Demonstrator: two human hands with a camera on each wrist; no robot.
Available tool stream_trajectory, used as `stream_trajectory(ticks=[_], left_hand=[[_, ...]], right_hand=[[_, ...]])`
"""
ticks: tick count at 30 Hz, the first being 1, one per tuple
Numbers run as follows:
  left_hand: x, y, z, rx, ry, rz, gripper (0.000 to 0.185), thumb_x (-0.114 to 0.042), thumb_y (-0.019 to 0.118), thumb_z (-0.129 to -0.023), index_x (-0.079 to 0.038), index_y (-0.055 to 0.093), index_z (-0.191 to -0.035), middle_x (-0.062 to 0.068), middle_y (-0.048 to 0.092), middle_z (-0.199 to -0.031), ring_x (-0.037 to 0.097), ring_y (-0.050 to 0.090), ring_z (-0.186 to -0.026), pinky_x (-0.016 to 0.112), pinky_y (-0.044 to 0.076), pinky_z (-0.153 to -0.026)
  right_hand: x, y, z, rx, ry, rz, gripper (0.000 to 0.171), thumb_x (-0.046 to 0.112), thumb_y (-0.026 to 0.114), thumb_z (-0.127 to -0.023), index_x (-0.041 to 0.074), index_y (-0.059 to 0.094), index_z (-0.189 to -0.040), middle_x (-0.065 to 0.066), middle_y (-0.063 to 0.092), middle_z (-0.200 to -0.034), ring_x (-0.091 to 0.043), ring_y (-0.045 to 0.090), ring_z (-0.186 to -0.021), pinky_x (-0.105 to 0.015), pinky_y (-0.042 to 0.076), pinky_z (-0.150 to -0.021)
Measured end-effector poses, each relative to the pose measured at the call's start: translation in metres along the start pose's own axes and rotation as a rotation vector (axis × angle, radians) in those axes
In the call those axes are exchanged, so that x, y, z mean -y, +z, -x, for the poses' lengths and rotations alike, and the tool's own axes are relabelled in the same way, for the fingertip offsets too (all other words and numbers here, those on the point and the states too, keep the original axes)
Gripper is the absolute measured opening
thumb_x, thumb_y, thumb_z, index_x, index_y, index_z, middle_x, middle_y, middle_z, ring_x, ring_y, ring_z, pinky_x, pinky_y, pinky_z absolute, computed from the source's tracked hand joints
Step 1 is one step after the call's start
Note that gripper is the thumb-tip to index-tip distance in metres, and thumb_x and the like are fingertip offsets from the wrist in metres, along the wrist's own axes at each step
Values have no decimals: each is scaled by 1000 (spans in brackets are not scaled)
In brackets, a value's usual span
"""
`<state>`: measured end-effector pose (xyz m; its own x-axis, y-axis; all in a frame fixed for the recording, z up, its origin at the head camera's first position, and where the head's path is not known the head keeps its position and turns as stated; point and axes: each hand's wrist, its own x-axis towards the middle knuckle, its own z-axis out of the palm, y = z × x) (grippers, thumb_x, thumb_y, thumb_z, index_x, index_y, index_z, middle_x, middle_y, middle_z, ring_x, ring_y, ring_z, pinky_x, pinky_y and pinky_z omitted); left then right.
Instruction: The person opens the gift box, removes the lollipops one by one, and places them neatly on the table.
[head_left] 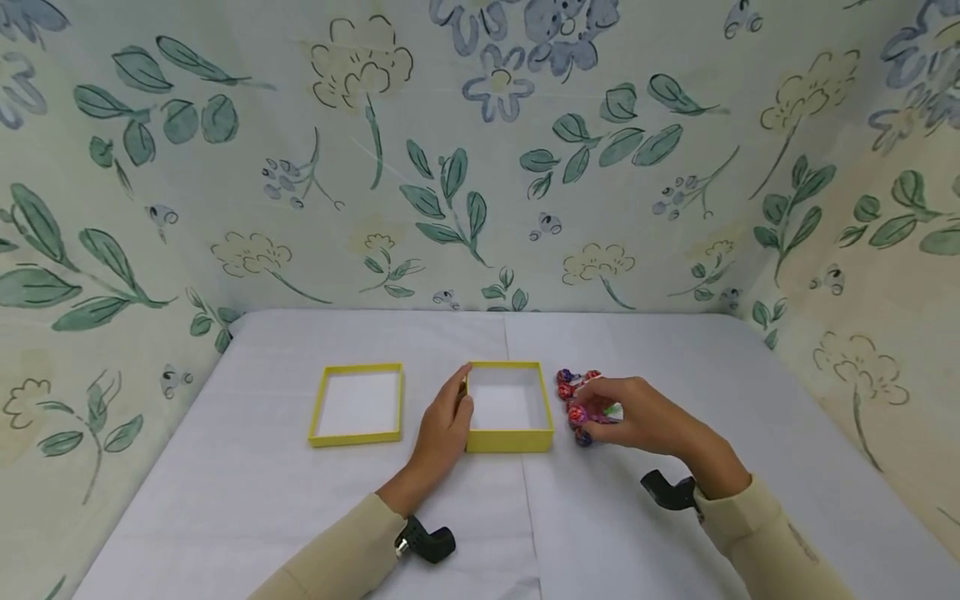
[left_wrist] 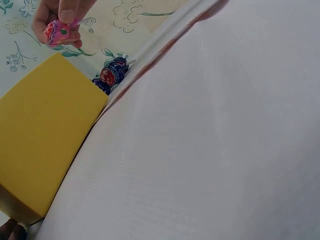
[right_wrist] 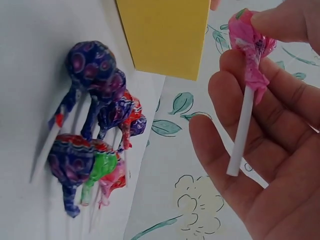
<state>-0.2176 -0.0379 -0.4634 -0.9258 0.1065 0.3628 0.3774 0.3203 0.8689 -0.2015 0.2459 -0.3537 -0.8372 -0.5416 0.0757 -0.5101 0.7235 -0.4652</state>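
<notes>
A yellow box (head_left: 510, 441) with a white inside stands open-topped in the middle of the white table. My left hand (head_left: 444, 421) rests along its left wall, with dark fingertips (left_wrist: 12, 231) at the box's lower corner in the left wrist view. My right hand (head_left: 630, 414) is just right of the box, above the table. Between thumb and forefinger it pinches a pink-wrapped lollipop (right_wrist: 248, 45), its white stick pointing down in the right wrist view; the other fingers are loosely bent. Several wrapped lollipops (right_wrist: 90, 65), blue-purple, red, green and pink, lie beneath, partly hidden by the hand in the head view.
Left of the box lies a shallow yellow-edged lid (head_left: 356, 439), its white inside facing up. The white cloth (head_left: 225, 500) covers the table and has a crease near the middle. Flower-patterned walls (head_left: 480, 167) close off the back and both sides.
</notes>
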Motion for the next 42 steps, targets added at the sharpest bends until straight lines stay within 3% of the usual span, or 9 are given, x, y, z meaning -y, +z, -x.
stream_trajectory(ticks=[4, 17, 27, 42], left_hand=[[-2, -1, -1, -1, -6, 0, 49, -13, 41, -102, -26, 35, -149, -5, 39, -149, 14, 41, -133, 39, 36, -109], [-1, 0, 0, 7, -14, 13, 49, -13, 41, -102, -22, 35, -150, -2, 39, -149, 17, 43, -132, 42, 38, -107], [1, 1, -1, 2, -23, 2, 48, -15, 41, -102, -20, 36, -150, -3, 40, -149, 17, 43, -132, 41, 37, -108], [-3, -2, -1, 3, -35, -10, 48, -16, 40, -103, -22, 36, -150, -1, 43, -146, 17, 46, -129, 41, 38, -107]], right_hand=[[-13, 5, 7, -27, -25, -34, 21, 11, 74, -81, 20, 65, -97, 13, 62, -88, -7, 59, -82, -37, 57, -77], [-42, 15, 33, 7, 19, -69, 22, 14, 74, -81, 20, 66, -100, 13, 63, -91, -7, 58, -83, -37, 55, -78], [-60, 9, 40, 21, -13, -61, 24, 14, 76, -81, 21, 68, -103, 10, 59, -85, -13, 56, -80, -30, 53, -73], [-64, 4, 39, 109, 117, 49, 22, 12, 77, -79, 18, 68, -99, 5, 55, -78, -14, 50, -73, -22, 43, -59]])
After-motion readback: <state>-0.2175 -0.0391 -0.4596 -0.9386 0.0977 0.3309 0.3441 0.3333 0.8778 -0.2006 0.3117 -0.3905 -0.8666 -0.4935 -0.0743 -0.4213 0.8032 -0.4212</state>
